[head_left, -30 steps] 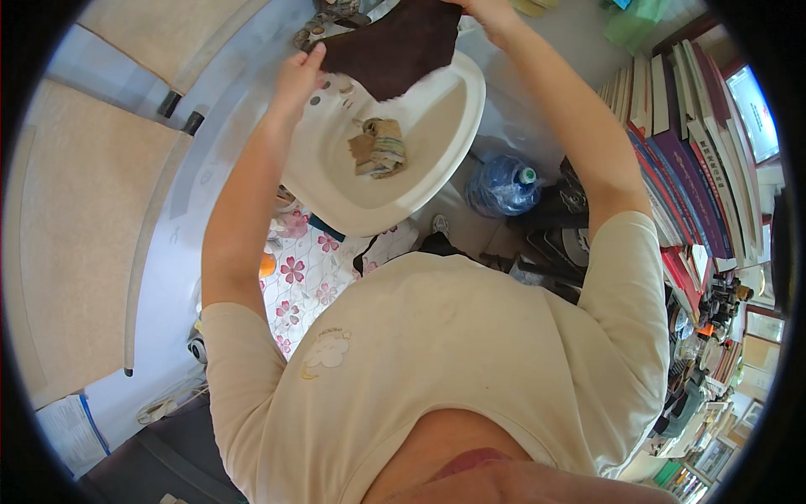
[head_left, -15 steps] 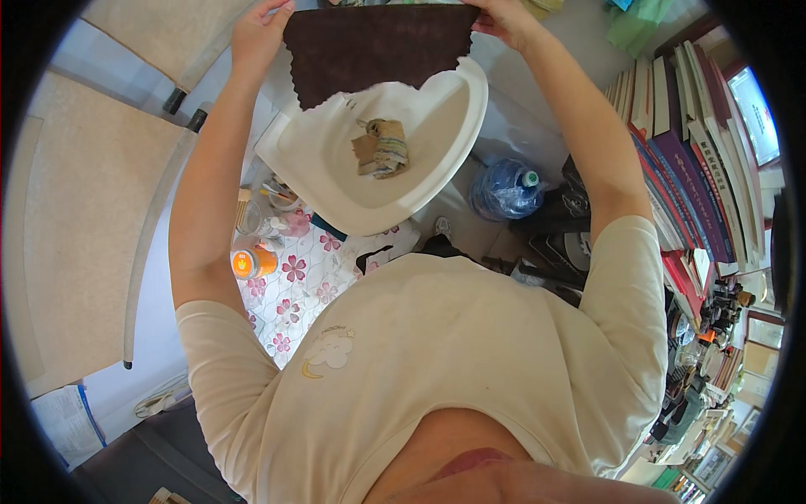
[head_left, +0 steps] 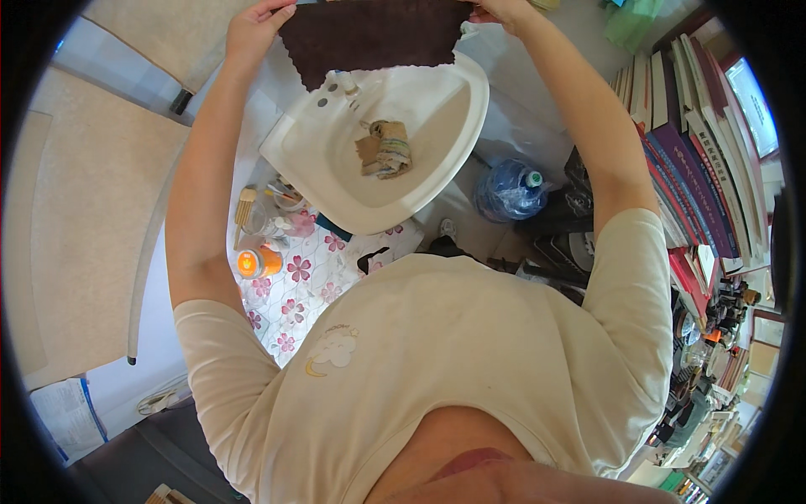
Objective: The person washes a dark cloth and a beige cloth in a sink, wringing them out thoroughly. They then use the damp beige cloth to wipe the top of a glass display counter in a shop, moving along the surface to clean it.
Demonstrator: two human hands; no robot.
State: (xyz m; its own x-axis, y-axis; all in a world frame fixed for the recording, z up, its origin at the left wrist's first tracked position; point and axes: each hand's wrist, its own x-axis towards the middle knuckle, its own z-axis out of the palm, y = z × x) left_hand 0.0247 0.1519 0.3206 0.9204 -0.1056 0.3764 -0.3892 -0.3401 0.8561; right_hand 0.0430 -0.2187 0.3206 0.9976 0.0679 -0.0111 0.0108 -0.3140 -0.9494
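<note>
A dark brown cloth (head_left: 374, 35) with a wavy edge is stretched between my hands at the top of the view. My left hand (head_left: 256, 32) pinches its left corner. At its right end, my right hand (head_left: 502, 13) grips the other corner, with the fingertips partly hidden. The cloth hangs above the back of a white washbasin (head_left: 302, 181), covering part of the tap (head_left: 346, 82). Lying in the bowl, apart from both hands, is a crumpled tan and grey striped rag (head_left: 389, 153).
Right of the basin stands a large blue water bottle (head_left: 510, 191). An orange-lidded jar (head_left: 259, 262) and a brush (head_left: 245, 206) rest on a flowered cover (head_left: 294, 294) at left. Stacked books (head_left: 688, 160) rise by my right arm. Beige panels (head_left: 84, 227) hang left.
The cloth has risen and its lower edge is higher, uncovering the tap and the basin's back. Both hands still hold it and have shifted slightly up.
</note>
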